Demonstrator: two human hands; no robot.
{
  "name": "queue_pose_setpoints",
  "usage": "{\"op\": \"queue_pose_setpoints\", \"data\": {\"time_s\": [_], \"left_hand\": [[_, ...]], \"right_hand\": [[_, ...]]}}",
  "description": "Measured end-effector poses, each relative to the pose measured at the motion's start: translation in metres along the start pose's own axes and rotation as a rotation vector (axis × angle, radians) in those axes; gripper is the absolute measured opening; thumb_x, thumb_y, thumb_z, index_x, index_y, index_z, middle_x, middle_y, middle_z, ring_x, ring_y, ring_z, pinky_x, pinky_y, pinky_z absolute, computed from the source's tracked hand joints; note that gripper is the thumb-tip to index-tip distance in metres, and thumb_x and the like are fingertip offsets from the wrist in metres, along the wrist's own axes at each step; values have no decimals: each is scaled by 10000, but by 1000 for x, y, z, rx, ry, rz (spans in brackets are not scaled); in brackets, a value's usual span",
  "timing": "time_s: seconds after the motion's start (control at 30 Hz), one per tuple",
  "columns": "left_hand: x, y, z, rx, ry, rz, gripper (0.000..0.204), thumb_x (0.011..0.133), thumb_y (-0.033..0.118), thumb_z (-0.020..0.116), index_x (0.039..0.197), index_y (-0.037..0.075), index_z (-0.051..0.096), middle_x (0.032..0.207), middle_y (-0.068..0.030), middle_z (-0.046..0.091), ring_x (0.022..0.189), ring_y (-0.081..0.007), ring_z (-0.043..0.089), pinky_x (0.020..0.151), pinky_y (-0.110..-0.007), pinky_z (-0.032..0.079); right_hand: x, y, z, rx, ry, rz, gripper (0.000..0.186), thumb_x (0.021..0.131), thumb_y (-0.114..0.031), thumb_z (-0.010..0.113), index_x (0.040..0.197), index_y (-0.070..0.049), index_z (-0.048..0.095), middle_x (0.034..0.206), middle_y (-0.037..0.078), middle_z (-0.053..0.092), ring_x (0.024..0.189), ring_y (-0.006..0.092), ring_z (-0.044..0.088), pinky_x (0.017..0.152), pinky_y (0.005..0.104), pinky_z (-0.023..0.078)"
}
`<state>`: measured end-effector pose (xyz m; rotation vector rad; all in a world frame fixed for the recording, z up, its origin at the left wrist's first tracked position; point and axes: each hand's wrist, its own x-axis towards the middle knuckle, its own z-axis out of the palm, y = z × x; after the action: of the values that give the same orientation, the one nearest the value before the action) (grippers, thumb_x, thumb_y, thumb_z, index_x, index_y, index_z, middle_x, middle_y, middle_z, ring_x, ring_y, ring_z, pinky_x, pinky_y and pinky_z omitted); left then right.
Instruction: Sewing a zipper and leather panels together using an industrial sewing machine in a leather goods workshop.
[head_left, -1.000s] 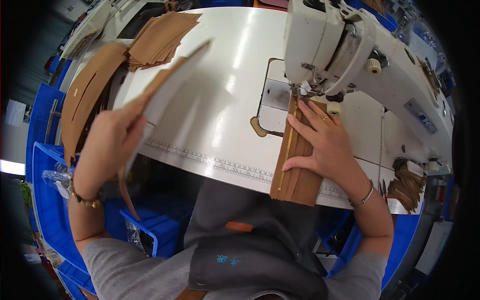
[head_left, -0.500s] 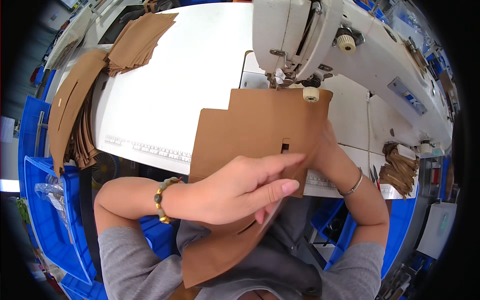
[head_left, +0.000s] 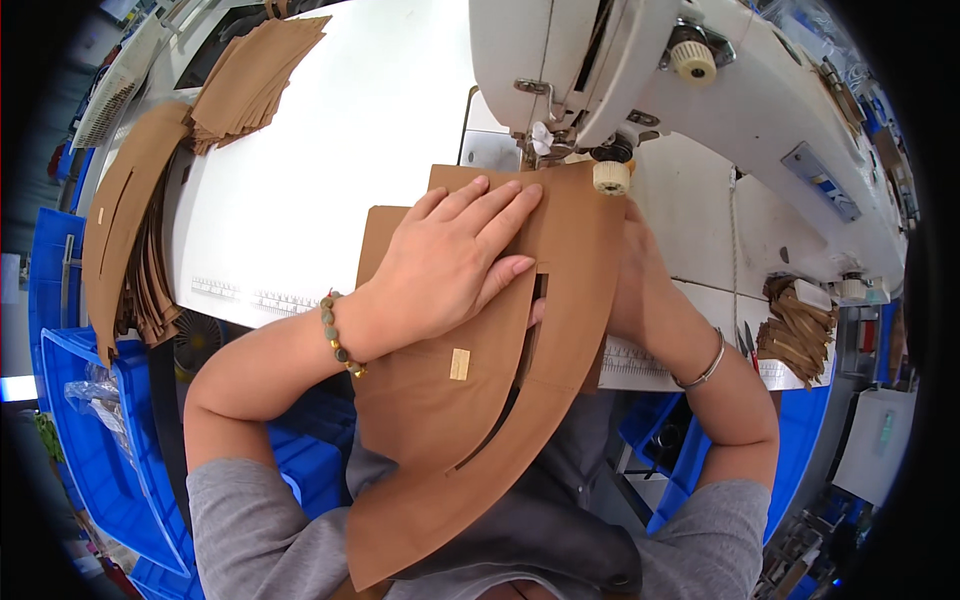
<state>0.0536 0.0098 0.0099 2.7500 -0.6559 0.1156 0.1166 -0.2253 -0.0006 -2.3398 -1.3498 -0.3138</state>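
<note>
A large brown leather-like panel (head_left: 580,290) with a long curved slit and a small tan label lies under the sewing machine's needle area (head_left: 540,150), its lower end hanging over my lap. On top of it my left hand (head_left: 445,255) rests flat, palm down, fingers stretched toward the needle. My right hand (head_left: 640,265) is at the panel's right edge, mostly behind and beneath it. A fingertip shows through the slit; the rest of those fingers are hidden, so their grip is unclear.
Stacks of brown pieces (head_left: 255,80) and slit panels (head_left: 130,220) lie at the left of the white table (head_left: 330,150). Small brown strips (head_left: 795,335) and scissors (head_left: 748,345) sit at the right. Blue bins (head_left: 110,430) stand below the table edge.
The panel's front layer has been laid over toward the left, bringing its slit and label into view. My left hand has moved up and flattened onto it. My right hand stays at the right edge.
</note>
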Motion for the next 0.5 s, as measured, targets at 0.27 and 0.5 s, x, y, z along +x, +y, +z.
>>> {"op": "queue_pose_setpoints", "data": {"time_s": [0.27,0.5], "left_hand": [[10,-7,7,11,89,75,506,1077,297,514,1527,66,497,1538,-164,535,1450,-369,476,1199,-562,330],[13,-12,9,25,123,65,491,1075,291,523,1502,50,517,1525,-161,552,1447,-366,477,1210,-556,323]], "right_hand": [[-1,0,1,-25,-3,16,794,775,-615,779,1333,-62,663,1314,123,701,1238,329,648,1133,525,412],[1,-1,1,-32,0,8,803,761,-618,790,1318,-54,666,1305,134,700,1214,340,657,1119,538,425]]}}
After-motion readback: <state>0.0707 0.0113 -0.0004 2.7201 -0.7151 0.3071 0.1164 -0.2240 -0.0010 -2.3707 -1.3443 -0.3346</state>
